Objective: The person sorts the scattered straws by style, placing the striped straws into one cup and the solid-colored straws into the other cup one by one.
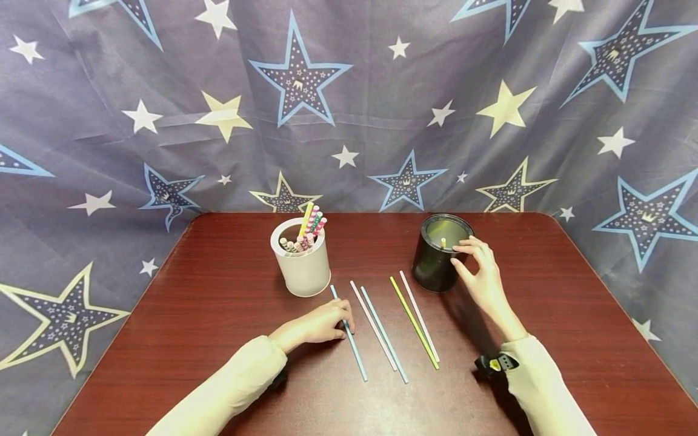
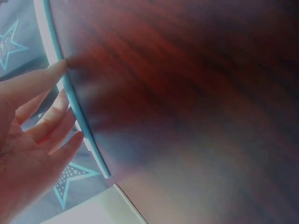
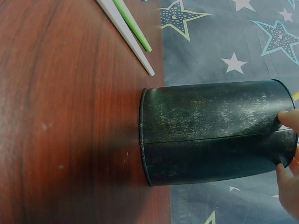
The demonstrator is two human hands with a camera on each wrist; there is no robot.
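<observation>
In the head view my left hand (image 1: 327, 321) rests low over the table, thumb and fingers on either side of a blue straw (image 1: 357, 357). From the left wrist, the thumb tip meets that blue straw (image 2: 77, 102), and the other fingers reach behind it. My right hand (image 1: 482, 275) holds the near right of a black cylindrical pot (image 1: 433, 266) by its rim. Thumb and fingertips press its outer wall close to the rim in the right wrist view. A pale yellow straw end (image 1: 443, 243) shows inside the pot.
At the left stands a white pot (image 1: 305, 275) with several patterned paper straws (image 1: 311, 224). Between the pots lie a pink straw (image 1: 373, 324), another blue straw (image 1: 384, 333), a green straw (image 1: 414, 324) and a second pink straw (image 1: 420, 315). A star-patterned curtain (image 1: 360, 109) hangs behind.
</observation>
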